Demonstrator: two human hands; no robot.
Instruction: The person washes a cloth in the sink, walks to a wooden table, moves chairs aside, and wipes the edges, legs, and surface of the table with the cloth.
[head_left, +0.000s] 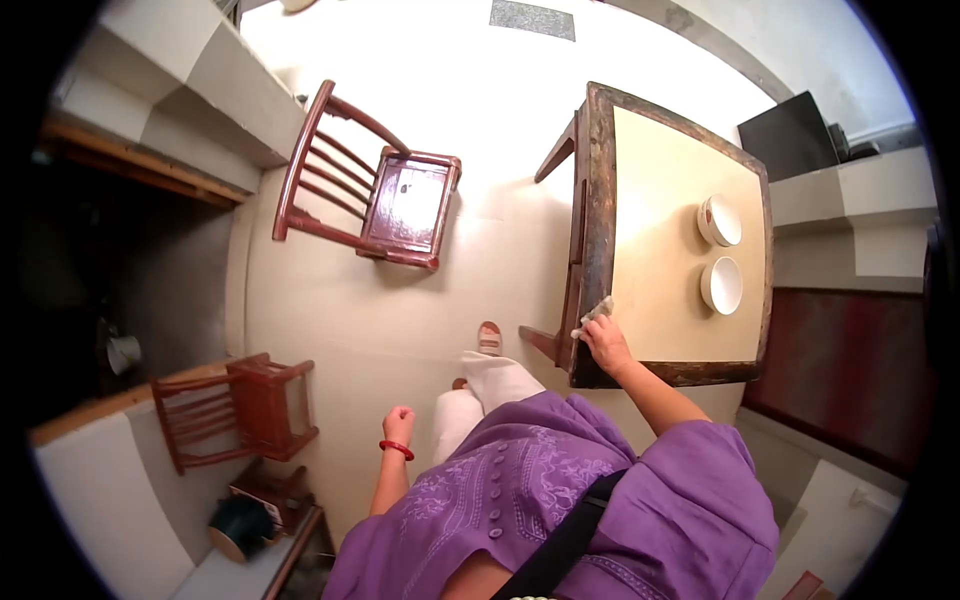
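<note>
At the near left corner of a wooden table with a pale top, my right hand is closed on a crumpled light cloth, which lies against the dark wooden edge. Two white bowls stand on the table's right part: one farther back, one nearer. My left hand hangs over the floor, away from the table, its fingers curled in with nothing visible in them. A red bracelet circles that wrist.
A dark red chair stands left of the table on the pale floor. Another wooden chair is at the lower left, near a dark green container. A black panel leans behind the table's right side. A grey mat lies far ahead.
</note>
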